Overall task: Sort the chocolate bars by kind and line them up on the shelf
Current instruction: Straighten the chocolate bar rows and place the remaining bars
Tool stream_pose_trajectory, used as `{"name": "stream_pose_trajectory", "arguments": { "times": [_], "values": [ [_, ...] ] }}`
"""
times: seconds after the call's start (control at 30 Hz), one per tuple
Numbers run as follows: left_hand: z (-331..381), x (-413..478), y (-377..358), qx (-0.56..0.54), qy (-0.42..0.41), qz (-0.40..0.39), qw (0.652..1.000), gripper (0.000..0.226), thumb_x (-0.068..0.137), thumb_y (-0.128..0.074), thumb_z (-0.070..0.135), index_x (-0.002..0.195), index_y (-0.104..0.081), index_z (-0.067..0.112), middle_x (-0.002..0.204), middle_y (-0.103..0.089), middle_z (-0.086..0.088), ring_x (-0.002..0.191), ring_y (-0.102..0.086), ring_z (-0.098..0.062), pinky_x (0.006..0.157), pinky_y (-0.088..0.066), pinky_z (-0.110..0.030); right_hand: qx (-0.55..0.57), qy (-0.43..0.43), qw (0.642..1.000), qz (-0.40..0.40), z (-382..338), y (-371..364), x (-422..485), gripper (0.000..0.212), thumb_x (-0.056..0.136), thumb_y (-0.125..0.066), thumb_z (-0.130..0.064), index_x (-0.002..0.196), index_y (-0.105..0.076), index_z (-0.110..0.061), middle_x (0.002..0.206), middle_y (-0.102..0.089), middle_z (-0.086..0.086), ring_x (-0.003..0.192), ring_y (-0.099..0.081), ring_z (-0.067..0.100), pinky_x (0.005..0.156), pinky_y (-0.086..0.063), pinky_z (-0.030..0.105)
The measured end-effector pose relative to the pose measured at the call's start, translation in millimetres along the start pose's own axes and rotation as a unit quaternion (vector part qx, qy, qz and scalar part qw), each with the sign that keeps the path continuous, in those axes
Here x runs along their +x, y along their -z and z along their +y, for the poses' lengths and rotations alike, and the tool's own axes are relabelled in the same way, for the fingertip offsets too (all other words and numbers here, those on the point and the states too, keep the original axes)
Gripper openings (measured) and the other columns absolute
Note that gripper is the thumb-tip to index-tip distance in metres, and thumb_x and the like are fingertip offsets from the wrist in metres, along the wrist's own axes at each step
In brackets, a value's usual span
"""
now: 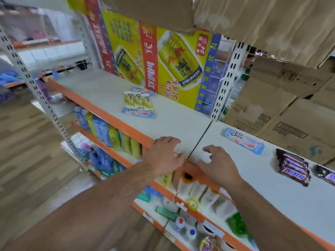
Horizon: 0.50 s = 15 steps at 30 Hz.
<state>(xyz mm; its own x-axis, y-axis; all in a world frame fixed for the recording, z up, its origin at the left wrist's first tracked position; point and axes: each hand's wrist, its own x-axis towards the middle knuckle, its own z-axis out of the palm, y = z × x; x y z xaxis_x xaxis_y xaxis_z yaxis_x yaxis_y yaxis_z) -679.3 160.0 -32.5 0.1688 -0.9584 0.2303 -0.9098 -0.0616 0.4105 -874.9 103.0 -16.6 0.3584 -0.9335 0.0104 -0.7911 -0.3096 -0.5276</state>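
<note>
We see both hands at the front edge of the upper shelf [101, 87], right at the seam between its two boards. The left hand [165, 156] rests on the orange lip, fingers loosely bent, grasping nothing. The right hand [219, 165] is just right of the seam, over the board's front edge, fingers half curled and spread, also empty. The hands are near each other, not touching.

Left board: three green bars [138, 100] lie side by side, their near ends lying across a blue bar [139, 113]. Behind them, by the yellow drinks carton [168, 57], we make out what is probably a second pale-blue wrapper [143, 90]; it is too blurred to be sure.

Right board: a lone blue-and-pink bar [243, 140] lies at an angle, well apart from both hands. Further right is a brown bar stack [292, 167], several piled flat. One more brown bar [326, 175] lies just beside the stack, cut off by the frame edge.

Plain cardboard boxes [281, 105] stand behind the right board. Bottles [112, 136] fill the shelf below.
</note>
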Motion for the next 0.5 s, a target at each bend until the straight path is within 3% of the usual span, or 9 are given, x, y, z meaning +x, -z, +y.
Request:
{"name": "stream_pose_trajectory", "arguments": {
  "times": [0.13, 0.5],
  "values": [
    [-57, 10, 29, 0.003, 0.0, -0.006, 1.0, 0.051, 0.087, -0.054, 0.047, 0.133, -0.052, 0.026, 0.136, -0.053, 0.007, 0.128, -0.042, -0.016, 0.109, -0.032, -0.035, 0.009, 0.001, 1.0, -0.003, -53, -33, 22, 0.054, 0.08, -0.064, -0.053, 0.127, -0.055, -0.03, 0.127, -0.052, -0.007, 0.106, -0.058, 0.012, 0.09, -0.048, 0.031],
    [-195, 43, 83, 0.0, 0.002, -0.008, 1.0, 0.052, 0.087, -0.053, 0.046, 0.134, -0.053, 0.024, 0.137, -0.055, 0.006, 0.13, -0.042, -0.017, 0.109, -0.033, -0.036, 0.019, -0.013, 0.999, -0.032, -167, -107, 84, 0.049, 0.078, -0.064, -0.044, 0.124, -0.055, -0.031, 0.126, -0.054, -0.005, 0.103, -0.058, 0.012, 0.093, -0.047, 0.032]
  ]
}}
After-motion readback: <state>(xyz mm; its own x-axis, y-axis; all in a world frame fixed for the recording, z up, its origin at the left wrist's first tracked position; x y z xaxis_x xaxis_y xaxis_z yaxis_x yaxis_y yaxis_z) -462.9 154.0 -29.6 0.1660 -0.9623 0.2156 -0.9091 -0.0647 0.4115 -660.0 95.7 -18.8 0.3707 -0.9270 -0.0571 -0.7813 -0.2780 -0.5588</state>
